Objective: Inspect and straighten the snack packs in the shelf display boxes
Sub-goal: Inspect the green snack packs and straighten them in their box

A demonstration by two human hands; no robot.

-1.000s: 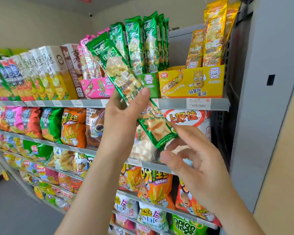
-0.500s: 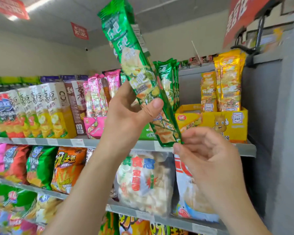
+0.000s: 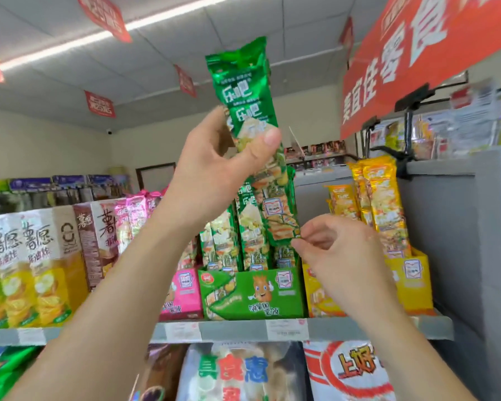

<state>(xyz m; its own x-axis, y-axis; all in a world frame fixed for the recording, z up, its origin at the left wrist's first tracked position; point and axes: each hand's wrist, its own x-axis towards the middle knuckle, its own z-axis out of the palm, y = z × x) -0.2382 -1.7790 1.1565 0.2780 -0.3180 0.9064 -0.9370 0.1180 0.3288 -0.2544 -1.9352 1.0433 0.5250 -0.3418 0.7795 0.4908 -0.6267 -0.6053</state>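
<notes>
One green pack (image 3: 243, 91) out, upright at 12 o'clock above its green box (image 3: 252, 293); left grip (image 3: 214, 169) clasps its middle, right grip (image 3: 339, 256) pinches its bottom corner. We judge reseating and the other boxes are left to do.

Raised left hand (image 3: 214, 169) gripping, right hand (image 3: 342, 256) lower, fingertips pinching

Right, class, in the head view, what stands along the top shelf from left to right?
From the left: yellow and white boxes → brown box → pink display box → green display box → yellow display box. The held green pack overlaps these, so it is left out.
</notes>
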